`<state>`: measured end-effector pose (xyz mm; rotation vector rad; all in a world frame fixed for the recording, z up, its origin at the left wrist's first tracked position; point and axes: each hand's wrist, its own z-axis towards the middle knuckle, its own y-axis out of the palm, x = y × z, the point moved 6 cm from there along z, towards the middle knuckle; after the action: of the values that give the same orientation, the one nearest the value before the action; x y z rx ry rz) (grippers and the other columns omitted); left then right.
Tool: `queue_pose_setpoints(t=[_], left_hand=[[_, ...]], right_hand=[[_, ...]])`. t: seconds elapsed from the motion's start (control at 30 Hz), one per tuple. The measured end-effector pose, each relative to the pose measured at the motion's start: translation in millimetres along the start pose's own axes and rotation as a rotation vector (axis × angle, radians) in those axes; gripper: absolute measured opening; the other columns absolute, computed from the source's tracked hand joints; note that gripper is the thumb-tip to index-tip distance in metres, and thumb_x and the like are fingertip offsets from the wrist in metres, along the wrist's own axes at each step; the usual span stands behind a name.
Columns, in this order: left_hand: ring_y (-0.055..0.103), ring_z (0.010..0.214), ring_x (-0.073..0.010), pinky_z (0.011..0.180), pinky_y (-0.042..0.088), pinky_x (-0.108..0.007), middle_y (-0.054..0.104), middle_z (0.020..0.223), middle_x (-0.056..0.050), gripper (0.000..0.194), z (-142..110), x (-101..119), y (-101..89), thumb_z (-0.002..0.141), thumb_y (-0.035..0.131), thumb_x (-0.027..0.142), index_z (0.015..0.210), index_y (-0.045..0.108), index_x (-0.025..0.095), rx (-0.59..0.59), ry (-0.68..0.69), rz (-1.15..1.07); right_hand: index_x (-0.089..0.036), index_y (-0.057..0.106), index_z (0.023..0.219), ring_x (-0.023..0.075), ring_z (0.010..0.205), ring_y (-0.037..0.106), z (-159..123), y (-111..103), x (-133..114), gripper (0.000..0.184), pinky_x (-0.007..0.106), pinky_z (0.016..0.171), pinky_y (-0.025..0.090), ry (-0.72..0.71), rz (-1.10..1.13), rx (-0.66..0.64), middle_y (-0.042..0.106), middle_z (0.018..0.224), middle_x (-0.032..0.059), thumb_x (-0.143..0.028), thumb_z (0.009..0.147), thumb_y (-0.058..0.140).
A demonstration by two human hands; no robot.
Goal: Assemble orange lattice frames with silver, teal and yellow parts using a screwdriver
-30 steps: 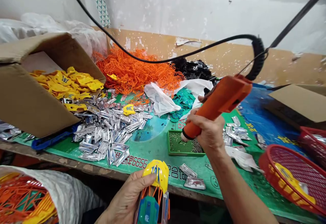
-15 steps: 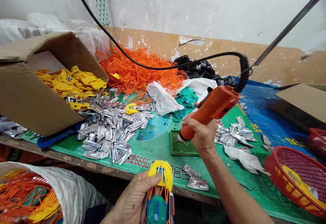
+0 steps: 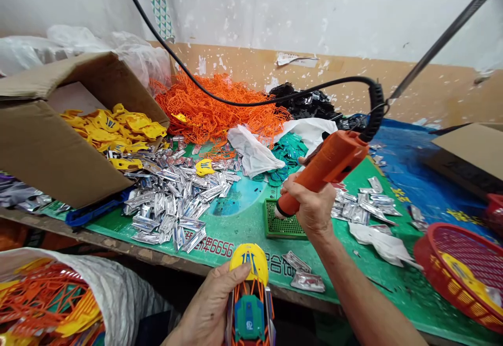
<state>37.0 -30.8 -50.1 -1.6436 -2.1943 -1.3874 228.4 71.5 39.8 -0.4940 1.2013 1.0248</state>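
My left hand (image 3: 212,304) grips a toy car body (image 3: 249,309) near the table's front edge. It has a yellow nose, a teal middle, orange bars and silver sides; its lower end is cut off by the frame. My right hand (image 3: 316,204) is wrapped round an orange electric screwdriver (image 3: 328,170), which hangs from a coiled black cable. The tool's white tip points down over a green perforated tray (image 3: 285,229). Whether the tip touches the tray I cannot tell. Small dark bits lie in the tray.
Silver parts (image 3: 168,204) are heaped left of the tray, beside a cardboard box (image 3: 47,141) of yellow parts. Orange frames (image 3: 220,107), teal pieces (image 3: 291,152) and black parts (image 3: 306,102) lie behind. A red basket (image 3: 432,267) stands right; a white sack (image 3: 121,293) sits lower left.
The view has shifted slightly. The toy car body shows a little higher and farther right in my left hand. My right hand still holds the screwdriver over the tray.
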Motion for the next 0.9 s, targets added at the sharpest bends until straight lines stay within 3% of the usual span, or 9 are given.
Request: queue_pose_setpoints(t=[0.27,0.43,0.7,0.77,0.9], left_hand=[[0.059,0.054,-0.0105,0.052,0.047,-0.019,0.069,0.070,-0.006,0.027,-5,6,-1.1,0.072,0.077,0.035,0.084,0.072,0.010,0.004,0.059,0.139],[0.050,0.046,-0.0055,0.049,0.044,-0.015,0.059,0.053,0.002,0.022,-5,9,0.9,0.070,0.079,0.032,0.073,0.071,0.012,0.008,0.101,0.123],[0.057,0.051,-0.0109,0.050,0.050,-0.023,0.066,0.068,-0.003,0.032,-3,7,-5.5,0.067,0.080,0.034,0.088,0.070,0.011,0.076,0.079,0.067],[0.054,0.047,-0.0101,0.047,0.049,-0.023,0.065,0.065,-0.003,0.034,-4,7,-3.7,0.066,0.080,0.036,0.086,0.069,0.011,0.076,0.084,0.075],[0.055,0.049,-0.0096,0.047,0.045,-0.019,0.064,0.062,-0.002,0.030,-8,10,4.3,0.066,0.080,0.036,0.080,0.068,0.012,0.042,0.114,0.123]], right_hand=[[-0.018,0.062,0.064,0.0165,0.061,0.059,-1,1,-3,0.012,0.034,0.062,0.050,-0.001,-0.023,0.008,0.062,0.062,-0.0016,-0.022,0.058,0.071],[-0.017,0.063,0.064,0.0154,0.055,0.057,-4,3,-8,0.013,0.034,0.058,0.049,0.015,-0.031,0.012,0.062,0.060,-0.0020,-0.021,0.056,0.073],[-0.016,0.062,0.066,0.0136,0.052,0.055,0,1,-4,0.017,0.032,0.054,0.048,0.025,0.023,0.032,0.060,0.060,-0.0027,-0.021,0.054,0.074],[-0.016,0.062,0.071,0.0133,0.049,0.054,1,0,-10,0.020,0.032,0.052,0.048,0.028,0.061,0.032,0.059,0.059,-0.0036,-0.022,0.055,0.073],[-0.019,0.062,0.097,0.0132,0.050,0.056,-5,-3,-41,0.043,0.030,0.050,0.047,0.024,0.246,0.010,0.059,0.062,-0.0051,-0.017,0.056,0.074]])
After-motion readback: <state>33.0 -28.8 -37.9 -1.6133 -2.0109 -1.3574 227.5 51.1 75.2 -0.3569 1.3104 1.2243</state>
